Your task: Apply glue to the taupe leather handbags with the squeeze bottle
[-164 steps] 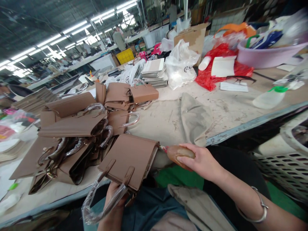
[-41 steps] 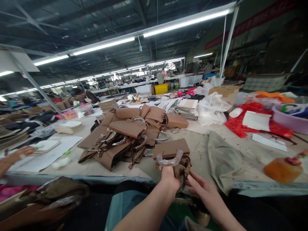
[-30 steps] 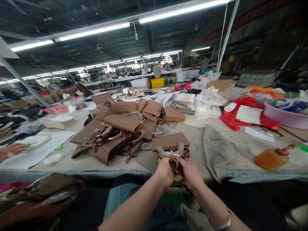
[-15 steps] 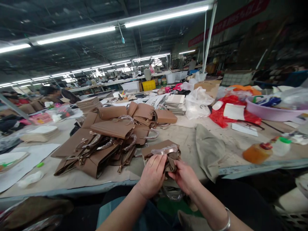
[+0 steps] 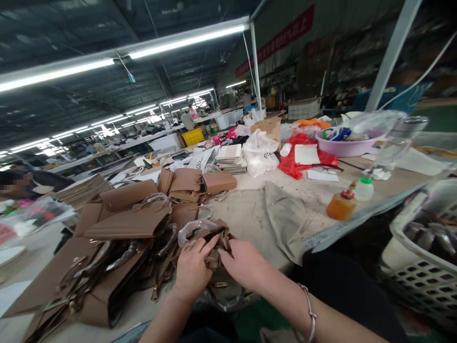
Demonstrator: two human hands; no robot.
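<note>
At the table's front edge, a brown handbag (image 5: 223, 232) lies between my hands, its plastic-wrapped handle (image 5: 194, 228) arching up on the far side. My left hand (image 5: 195, 267) is closed on the bag's left edge, one finger stretched over the gathered fabric. From the right, my right hand (image 5: 243, 262) pinches the bag's opening, thumb inward. A small metal plate (image 5: 220, 284) shows on the olive-coloured material below my fingers. Just left lies a heap of similar brown handbags (image 5: 128, 224), with wrapped handles and brass-coloured fittings.
A folded grey-green cloth (image 5: 285, 216) drapes over the front edge. Farther right stand a bottle of orange liquid (image 5: 342, 205), a green-capped bottle (image 5: 364, 189) and a lilac basin (image 5: 352, 146). A white plastic basket (image 5: 421, 257) sits below the table at right. A co-worker (image 5: 32, 183) is at far left.
The view has swung right, bringing the basket and a clear jar into sight. The handbag is turned and tilted in my hands, its handle now more to the left.
</note>
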